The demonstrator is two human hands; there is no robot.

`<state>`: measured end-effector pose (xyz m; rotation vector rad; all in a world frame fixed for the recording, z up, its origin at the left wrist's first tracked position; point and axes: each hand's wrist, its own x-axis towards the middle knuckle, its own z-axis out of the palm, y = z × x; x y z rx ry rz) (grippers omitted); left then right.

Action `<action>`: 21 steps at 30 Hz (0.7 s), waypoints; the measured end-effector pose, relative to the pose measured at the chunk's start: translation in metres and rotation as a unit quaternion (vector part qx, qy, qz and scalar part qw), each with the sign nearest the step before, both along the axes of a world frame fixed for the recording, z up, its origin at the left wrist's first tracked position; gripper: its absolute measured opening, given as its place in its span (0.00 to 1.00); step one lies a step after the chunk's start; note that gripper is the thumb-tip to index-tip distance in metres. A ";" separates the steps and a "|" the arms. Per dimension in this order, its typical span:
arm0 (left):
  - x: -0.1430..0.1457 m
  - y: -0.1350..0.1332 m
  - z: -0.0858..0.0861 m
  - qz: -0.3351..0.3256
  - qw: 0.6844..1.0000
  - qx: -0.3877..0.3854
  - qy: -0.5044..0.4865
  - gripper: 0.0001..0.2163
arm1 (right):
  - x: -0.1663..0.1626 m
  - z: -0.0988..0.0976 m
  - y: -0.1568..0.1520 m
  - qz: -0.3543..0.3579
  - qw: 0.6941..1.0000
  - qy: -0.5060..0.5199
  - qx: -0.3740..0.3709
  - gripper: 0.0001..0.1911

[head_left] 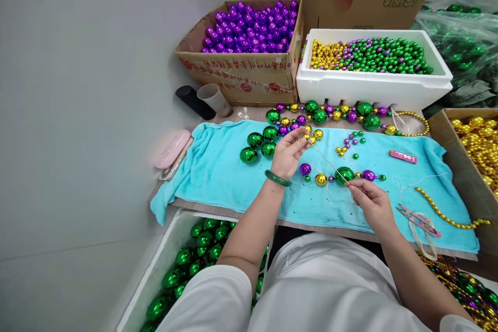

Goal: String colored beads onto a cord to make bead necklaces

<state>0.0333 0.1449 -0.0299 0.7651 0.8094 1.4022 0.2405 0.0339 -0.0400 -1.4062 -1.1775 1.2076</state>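
Observation:
A long thin needle (pixel 327 161) runs straight and slanted between my two hands. My left hand (pixel 290 151), with a green bangle at the wrist, pinches its upper end beside a cluster of gold beads (pixel 318 134); whether a bead is also in those fingers I cannot tell. The lower end is pinched by my right hand (pixel 371 202), just right of a large green bead (pixel 344 175). That bead lies in a row with a gold bead (pixel 321 179) and a purple bead (pixel 368 176). Several big green beads (pixel 254 139) rest left of my left hand.
A turquoise towel (pixel 225 187) covers the table. Scissors (pixel 418 219), a gold bead string (pixel 439 211) and a pink packet (pixel 403 156) lie at right. Behind stand a carton (pixel 241 70) of purple beads and a foam box (pixel 373 83); a finished-looking strand (pixel 319 116) lies before them.

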 end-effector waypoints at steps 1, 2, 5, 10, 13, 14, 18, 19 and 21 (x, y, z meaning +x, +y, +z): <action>0.000 -0.001 -0.002 0.018 0.999 0.027 0.023 0.15 | 0.000 -0.001 0.000 0.001 1.000 0.000 -0.005 0.12; 0.001 -0.002 -0.003 0.035 0.997 0.057 0.049 0.18 | -0.001 -0.002 0.000 0.003 1.000 0.002 -0.010 0.11; 0.002 -0.010 -0.007 0.033 0.983 0.126 0.127 0.25 | -0.004 -0.006 0.001 0.012 1.000 0.014 -0.015 0.11; -0.021 -0.018 -0.008 0.096 0.892 0.167 0.410 0.25 | -0.008 -0.013 0.002 -0.010 0.999 0.045 0.005 0.09; -0.047 -0.017 -0.010 0.158 0.722 0.122 0.662 0.19 | -0.009 -0.016 0.003 -0.014 0.998 0.056 0.002 0.10; -0.054 -0.017 -0.011 0.150 0.670 0.096 0.720 0.18 | -0.010 -0.017 0.003 -0.012 0.998 0.059 0.002 0.10; -0.065 -0.015 -0.023 0.068 0.586 0.010 0.808 0.23 | -0.014 -0.019 0.005 -0.011 0.998 0.068 0.004 0.12; -0.065 -0.015 -0.027 0.054 0.589 0.003 0.807 0.26 | -0.015 -0.019 0.006 -0.010 0.998 0.067 0.004 0.12; -0.062 -0.012 -0.036 0.047 0.608 0.007 0.793 0.28 | -0.018 -0.018 0.007 -0.007 0.998 0.063 0.003 0.12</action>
